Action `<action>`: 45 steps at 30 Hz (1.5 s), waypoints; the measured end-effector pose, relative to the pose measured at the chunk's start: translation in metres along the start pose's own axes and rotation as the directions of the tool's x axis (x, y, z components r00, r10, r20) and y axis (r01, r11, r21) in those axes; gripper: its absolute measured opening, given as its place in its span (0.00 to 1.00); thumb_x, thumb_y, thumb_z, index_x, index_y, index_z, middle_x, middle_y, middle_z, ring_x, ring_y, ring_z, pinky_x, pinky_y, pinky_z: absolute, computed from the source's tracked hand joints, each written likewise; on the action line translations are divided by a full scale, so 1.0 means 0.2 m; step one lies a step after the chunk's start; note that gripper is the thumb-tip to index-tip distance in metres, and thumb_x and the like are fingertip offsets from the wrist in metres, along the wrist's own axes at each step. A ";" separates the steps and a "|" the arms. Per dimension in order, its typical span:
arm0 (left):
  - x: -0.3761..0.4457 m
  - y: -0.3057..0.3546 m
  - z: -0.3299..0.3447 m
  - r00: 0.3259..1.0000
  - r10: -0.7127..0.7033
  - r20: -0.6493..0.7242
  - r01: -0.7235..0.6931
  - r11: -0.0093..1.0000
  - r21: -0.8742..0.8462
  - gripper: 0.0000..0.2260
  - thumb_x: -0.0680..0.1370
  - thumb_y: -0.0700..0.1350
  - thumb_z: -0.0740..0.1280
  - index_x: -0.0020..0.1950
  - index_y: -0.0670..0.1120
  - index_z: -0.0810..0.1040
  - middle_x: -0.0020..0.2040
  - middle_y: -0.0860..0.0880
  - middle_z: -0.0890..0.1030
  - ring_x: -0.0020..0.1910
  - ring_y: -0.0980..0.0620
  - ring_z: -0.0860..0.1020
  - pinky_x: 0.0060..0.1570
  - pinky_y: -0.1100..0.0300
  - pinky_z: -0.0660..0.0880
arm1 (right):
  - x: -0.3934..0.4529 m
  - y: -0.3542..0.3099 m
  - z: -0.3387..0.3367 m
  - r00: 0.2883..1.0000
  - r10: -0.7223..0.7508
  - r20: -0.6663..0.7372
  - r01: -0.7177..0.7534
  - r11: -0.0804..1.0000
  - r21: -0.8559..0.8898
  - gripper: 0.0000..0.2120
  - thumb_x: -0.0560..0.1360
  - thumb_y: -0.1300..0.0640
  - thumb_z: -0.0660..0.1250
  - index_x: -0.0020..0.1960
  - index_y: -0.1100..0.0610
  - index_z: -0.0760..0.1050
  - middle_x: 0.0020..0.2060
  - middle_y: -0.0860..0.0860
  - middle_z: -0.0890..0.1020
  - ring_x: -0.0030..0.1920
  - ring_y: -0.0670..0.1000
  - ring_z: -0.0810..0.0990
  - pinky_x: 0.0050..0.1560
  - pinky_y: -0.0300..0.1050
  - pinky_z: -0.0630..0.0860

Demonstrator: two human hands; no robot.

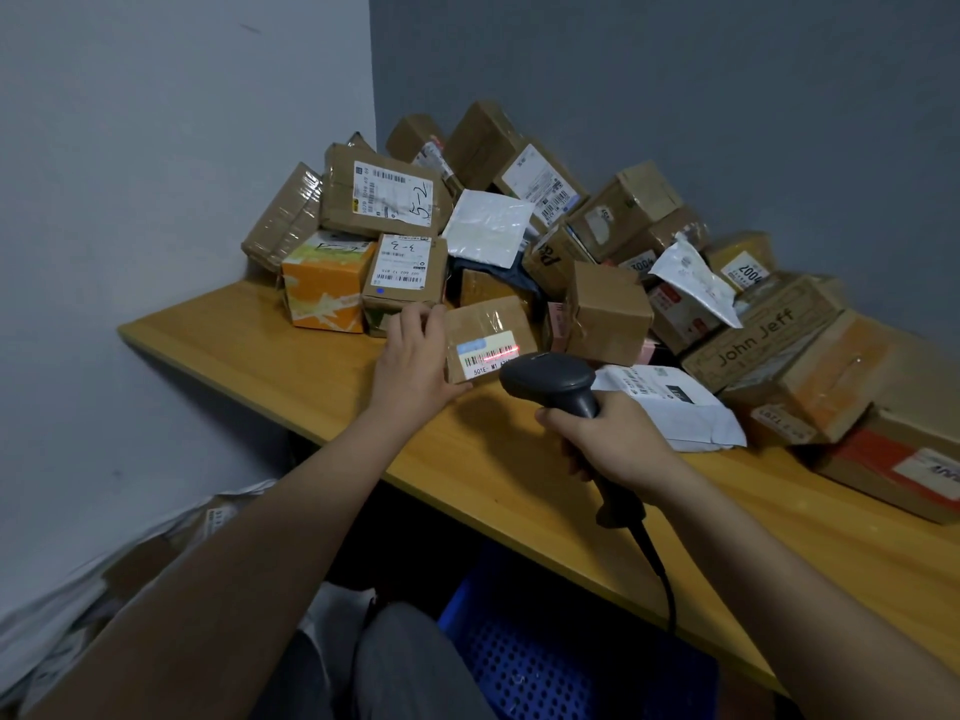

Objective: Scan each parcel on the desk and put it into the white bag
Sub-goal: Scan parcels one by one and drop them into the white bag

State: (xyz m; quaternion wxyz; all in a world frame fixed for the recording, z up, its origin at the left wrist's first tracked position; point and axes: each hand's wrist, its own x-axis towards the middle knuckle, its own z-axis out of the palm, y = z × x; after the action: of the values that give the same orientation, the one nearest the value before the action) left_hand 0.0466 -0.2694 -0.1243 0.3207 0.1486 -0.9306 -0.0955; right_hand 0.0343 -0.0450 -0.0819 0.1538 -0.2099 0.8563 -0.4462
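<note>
Brown cardboard parcel point(488, 337) is sitting right at the front of the pile on the wooden worktop point(249, 350), label side tipped up toward the camera, and that's the one getting scanned right now. The left hand point(415, 363) is gripping its left edge, fingers wrapping over the top corner and thumb running along the bottom, so that grip is already closed around the parcel. The right hand point(608, 441) is wrapped tight around the handle of the dark scanner point(550, 379), whose head is hovering just in front of the parcel's lower right corner. A red scan line is falling across the right end of the barcode label point(485, 353).

Key bit for what comes next, I'd say: the parcel's long axis is running left to right, and the left hand is the only one on it, while the right is busy with the scanner. The white bag point(104, 579) is lying down on the floor, left of the parcel and below the worktop edge, so the left hand looks best placed to carry it down there.
</note>
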 end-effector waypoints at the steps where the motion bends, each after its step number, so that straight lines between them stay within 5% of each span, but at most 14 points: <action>1: 0.00 0.00 0.00 1.000 0.001 -0.001 -0.001 1.000 0.002 0.43 0.65 0.55 0.79 0.73 0.44 0.62 0.66 0.44 0.66 0.65 0.45 0.65 0.60 0.56 0.69 | 0.00 0.00 0.00 1.000 0.003 0.002 -0.003 1.000 0.004 0.11 0.77 0.52 0.68 0.48 0.60 0.76 0.33 0.55 0.80 0.30 0.49 0.80 0.33 0.41 0.77; 20: -0.02 -0.02 -0.09 0.998 -0.054 0.042 0.057 0.996 -0.072 0.42 0.66 0.56 0.78 0.73 0.45 0.62 0.66 0.44 0.65 0.64 0.45 0.64 0.61 0.54 0.68 | -0.02 -0.03 -0.01 0.999 -0.029 -0.031 0.032 0.994 0.104 0.11 0.76 0.52 0.71 0.49 0.60 0.77 0.36 0.56 0.81 0.30 0.48 0.79 0.30 0.39 0.75; 29: -0.25 -0.35 -0.35 0.948 -0.305 0.095 0.319 0.919 -0.233 0.43 0.64 0.62 0.76 0.73 0.47 0.62 0.67 0.45 0.64 0.67 0.43 0.64 0.63 0.51 0.66 | 0.07 -0.35 0.23 0.987 -0.147 -0.061 0.158 0.949 0.272 0.11 0.75 0.52 0.72 0.50 0.59 0.77 0.36 0.55 0.80 0.31 0.51 0.78 0.32 0.43 0.75; 35: -0.59 -0.82 -0.59 0.860 -0.511 -0.021 0.493 0.839 -0.230 0.41 0.64 0.61 0.77 0.71 0.47 0.65 0.65 0.44 0.65 0.66 0.42 0.65 0.63 0.50 0.66 | 0.17 -0.57 0.67 0.976 -0.205 0.075 0.183 0.956 0.228 0.12 0.75 0.52 0.72 0.51 0.60 0.78 0.37 0.56 0.80 0.33 0.52 0.78 0.35 0.47 0.76; 39: -0.87 -1.15 -0.67 0.764 -0.641 -0.071 0.624 0.762 -0.171 0.38 0.64 0.58 0.79 0.67 0.44 0.68 0.62 0.41 0.68 0.63 0.41 0.67 0.59 0.52 0.66 | 0.18 -0.64 1.09 0.941 -0.298 0.160 0.276 0.950 0.146 0.09 0.74 0.52 0.73 0.41 0.56 0.76 0.31 0.54 0.78 0.26 0.49 0.76 0.30 0.46 0.73; 42: -1.09 -1.37 -0.67 0.671 -0.742 -0.020 0.738 0.670 -0.088 0.37 0.63 0.59 0.79 0.63 0.42 0.69 0.61 0.39 0.70 0.61 0.40 0.69 0.55 0.54 0.66 | 0.21 -0.62 1.39 0.913 -0.313 0.263 0.310 0.949 0.054 0.12 0.71 0.50 0.74 0.36 0.54 0.75 0.28 0.54 0.79 0.28 0.53 0.78 0.34 0.51 0.74; 45: -1.32 -1.54 -0.63 0.557 -0.828 0.064 0.830 0.558 0.001 0.38 0.65 0.57 0.78 0.68 0.41 0.67 0.64 0.38 0.67 0.62 0.37 0.67 0.58 0.50 0.67 | 0.24 -0.56 1.64 0.899 -0.298 0.320 0.317 0.948 -0.007 0.13 0.70 0.50 0.74 0.33 0.55 0.74 0.26 0.53 0.78 0.26 0.50 0.77 0.32 0.44 0.73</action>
State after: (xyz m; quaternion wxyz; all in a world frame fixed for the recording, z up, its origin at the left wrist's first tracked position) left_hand 0.3890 -0.4797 -0.2609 0.2139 0.5608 -0.7589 -0.2528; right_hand 0.1658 -0.3566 -0.1742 0.2098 -0.4152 0.7895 -0.4003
